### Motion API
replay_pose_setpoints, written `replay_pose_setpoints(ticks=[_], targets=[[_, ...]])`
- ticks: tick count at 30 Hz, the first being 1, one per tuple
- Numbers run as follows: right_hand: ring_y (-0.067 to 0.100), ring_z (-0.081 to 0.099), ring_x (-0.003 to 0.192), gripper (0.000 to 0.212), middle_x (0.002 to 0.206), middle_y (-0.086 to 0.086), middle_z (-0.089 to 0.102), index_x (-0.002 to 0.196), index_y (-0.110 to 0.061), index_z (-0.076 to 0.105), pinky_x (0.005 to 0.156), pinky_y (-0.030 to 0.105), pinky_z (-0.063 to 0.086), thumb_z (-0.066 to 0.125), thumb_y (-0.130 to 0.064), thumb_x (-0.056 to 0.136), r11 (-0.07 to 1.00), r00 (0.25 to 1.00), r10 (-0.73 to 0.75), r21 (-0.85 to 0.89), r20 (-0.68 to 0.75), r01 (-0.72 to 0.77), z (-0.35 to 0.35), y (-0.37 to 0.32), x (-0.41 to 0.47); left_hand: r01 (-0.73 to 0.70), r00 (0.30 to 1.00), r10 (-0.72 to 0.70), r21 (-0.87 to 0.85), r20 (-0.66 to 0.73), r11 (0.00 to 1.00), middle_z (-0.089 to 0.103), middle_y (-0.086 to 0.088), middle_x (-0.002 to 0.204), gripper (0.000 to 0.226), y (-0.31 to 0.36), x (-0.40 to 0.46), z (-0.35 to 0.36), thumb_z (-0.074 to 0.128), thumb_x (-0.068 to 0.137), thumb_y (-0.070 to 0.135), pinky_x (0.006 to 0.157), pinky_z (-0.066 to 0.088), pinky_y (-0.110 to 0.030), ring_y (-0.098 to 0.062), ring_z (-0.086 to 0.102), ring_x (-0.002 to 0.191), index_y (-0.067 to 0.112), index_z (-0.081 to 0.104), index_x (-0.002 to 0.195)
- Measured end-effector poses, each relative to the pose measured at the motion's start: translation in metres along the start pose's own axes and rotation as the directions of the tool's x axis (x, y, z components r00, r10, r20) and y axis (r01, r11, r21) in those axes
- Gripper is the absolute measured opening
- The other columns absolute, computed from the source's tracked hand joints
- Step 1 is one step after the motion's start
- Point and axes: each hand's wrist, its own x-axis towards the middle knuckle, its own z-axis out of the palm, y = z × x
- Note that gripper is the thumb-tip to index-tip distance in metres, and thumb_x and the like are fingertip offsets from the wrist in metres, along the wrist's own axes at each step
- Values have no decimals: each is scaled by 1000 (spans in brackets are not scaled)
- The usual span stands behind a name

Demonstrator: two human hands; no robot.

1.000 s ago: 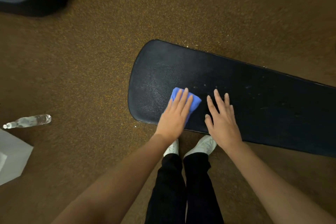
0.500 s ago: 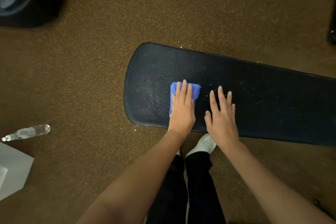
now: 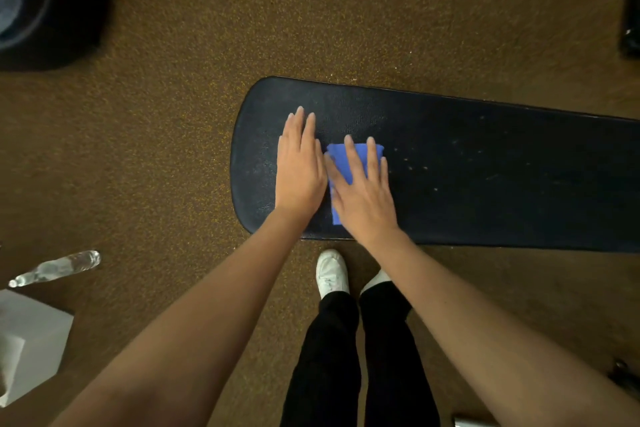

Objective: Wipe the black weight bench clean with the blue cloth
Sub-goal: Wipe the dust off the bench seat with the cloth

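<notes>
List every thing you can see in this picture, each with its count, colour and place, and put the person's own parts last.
weight bench: 1, black, centre to right
cloth: 1, blue, on bench under right hand
water bottle: 1, clear, lying on floor, left
box: 1, white, lower left
dark object: 1, black, top left
floor: brown, speckled
shoes: 2, white, below bench
trousers: black, bottom centre
left hand: flat on bench
right hand: flat on cloth

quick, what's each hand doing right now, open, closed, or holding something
Left hand: open, flat on the black weight bench, holding nothing.
Right hand: open, straight fingers pressing the blue cloth onto the bench.
</notes>
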Motion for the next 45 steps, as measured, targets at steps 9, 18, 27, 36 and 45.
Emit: replay_pose_setpoints(ticks=[9, 18, 27, 36, 45], targets=[[49, 0, 139, 65, 155, 19, 12, 145, -13, 31, 108, 62, 14, 51, -31, 86, 988, 986, 135, 94, -97, -126, 3, 16, -33, -4, 997, 1, 45, 74, 999, 28, -15, 150, 48, 2, -11, 13, 22, 95, 18, 115, 16, -47, -29, 17, 141, 1, 31, 140], [49, 16, 137, 55, 151, 16, 28, 140, -16, 41, 107, 62, 21, 56, -16, 87, 997, 983, -68, -40, -171, 62, -13, 71, 16, -99, 988, 80, 144, 134, 985, 29, -16, 149, 46, 14, -6, 16, 29, 94, 12, 112, 18, -51, -30, 19, 140, 3, 34, 139], [49, 15, 137, 52, 151, 12, 29, 139, -13, 42, 107, 62, 19, 53, -15, 88, 999, 979, 11, 42, -203, -2, -4, 58, -1, -133, 967, 64, 272, 246, 953, 21, -13, 153, 49, 19, -15, 28, 38, 93, 13, 114, 16, -49, -28, 14, 142, 7, 31, 141], [46, 14, 139, 51, 152, 14, 27, 141, -18, 40, 108, 61, 22, 48, -15, 91, 988, 959, 153, 69, -237, -140, -20, 94, 13, -176, 951, 48, 407, 306, 896, 11, -13, 155, 62, 13, -23, 35, 34, 95, 44, 114, 11, -48, -29, 7, 143, 9, 23, 145], [46, 17, 138, 51, 151, 13, 29, 141, -19, 40, 107, 60, 23, 44, -20, 90, 999, 987, -28, -31, -157, 24, -12, 93, -8, -137, 959, 10, 429, 284, 893, 16, -18, 153, 70, 22, -27, 42, 19, 88, 51, 111, 18, -54, -33, 13, 142, 7, 29, 142]])
